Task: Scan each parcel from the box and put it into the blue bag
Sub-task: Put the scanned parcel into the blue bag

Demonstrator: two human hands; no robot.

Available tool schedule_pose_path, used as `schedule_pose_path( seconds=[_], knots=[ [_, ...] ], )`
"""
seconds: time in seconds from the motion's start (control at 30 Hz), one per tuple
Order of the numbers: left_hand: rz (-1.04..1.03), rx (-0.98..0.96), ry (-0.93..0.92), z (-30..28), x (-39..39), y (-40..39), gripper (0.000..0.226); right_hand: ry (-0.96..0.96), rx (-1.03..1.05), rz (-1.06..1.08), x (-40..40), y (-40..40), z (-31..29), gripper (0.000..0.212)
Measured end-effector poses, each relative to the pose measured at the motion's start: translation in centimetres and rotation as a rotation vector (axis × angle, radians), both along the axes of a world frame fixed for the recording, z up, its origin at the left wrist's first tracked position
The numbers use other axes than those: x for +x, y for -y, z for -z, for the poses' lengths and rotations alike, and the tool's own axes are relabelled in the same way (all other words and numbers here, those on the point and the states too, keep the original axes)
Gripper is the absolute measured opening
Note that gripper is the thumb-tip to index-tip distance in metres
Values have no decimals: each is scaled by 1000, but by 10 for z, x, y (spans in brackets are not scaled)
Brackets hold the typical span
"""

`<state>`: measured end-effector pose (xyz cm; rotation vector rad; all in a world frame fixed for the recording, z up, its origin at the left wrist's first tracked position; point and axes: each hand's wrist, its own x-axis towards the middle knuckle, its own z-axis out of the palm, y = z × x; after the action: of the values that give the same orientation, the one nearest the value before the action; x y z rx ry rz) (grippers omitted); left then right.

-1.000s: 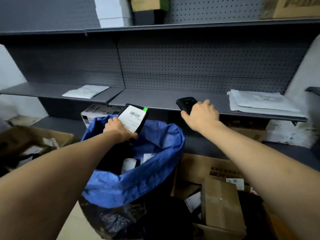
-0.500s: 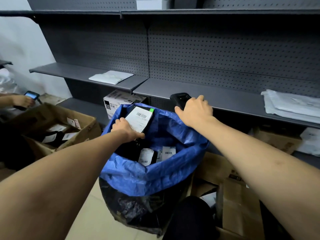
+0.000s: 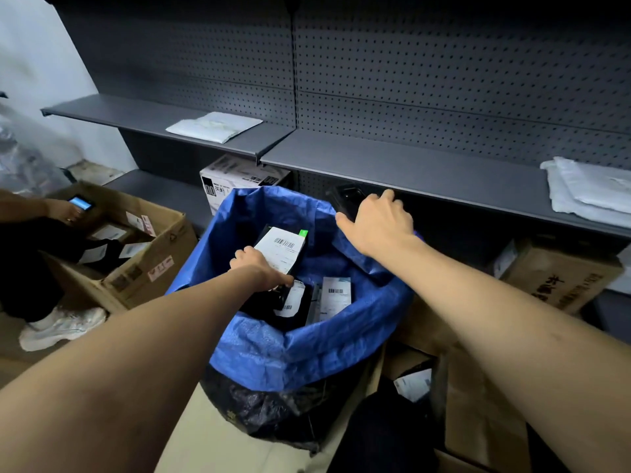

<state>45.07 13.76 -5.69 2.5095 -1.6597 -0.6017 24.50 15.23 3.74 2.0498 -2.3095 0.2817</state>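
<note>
Nearest the camera, both bare forearms reach toward the blue bag point(image 3: 300, 349), which serves as the landmark. Inside its mouth the left hand point(image 3: 254, 266) has dropped from rim level half a second ago to well below the bag's far rim, its fingers curled round the lower edge of a black parcel point(image 3: 281, 249) whose white barcode label faces up. That parcel now tilts over the labelled parcels point(image 3: 336, 295) already lying in the bag. At the bag's far right rim the right hand point(image 3: 377, 225) stays curled round a black scanner point(image 3: 345, 199), just under the grey shelf point(image 3: 409, 169) behind the bag. Right of the bag sits the source box point(image 3: 478, 397). Left of the bag, more of an open cardboard box point(image 3: 146, 264) shows than before, with another person's hand point(image 3: 66, 209) holding a lit device point(image 3: 80, 202) above it.
</note>
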Motion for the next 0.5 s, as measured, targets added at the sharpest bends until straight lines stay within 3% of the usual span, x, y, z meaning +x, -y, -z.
schedule_pose_path(
  seconds=[0.3, 0.5],
  knots=[
    [-37, 57, 41, 43, -11, 27, 110, -30, 52, -76, 7, 16, 51, 80],
    [-115, 104, 32, 65, -7, 52, 120, -53, 125, -111, 3, 28, 72, 89]
  ],
)
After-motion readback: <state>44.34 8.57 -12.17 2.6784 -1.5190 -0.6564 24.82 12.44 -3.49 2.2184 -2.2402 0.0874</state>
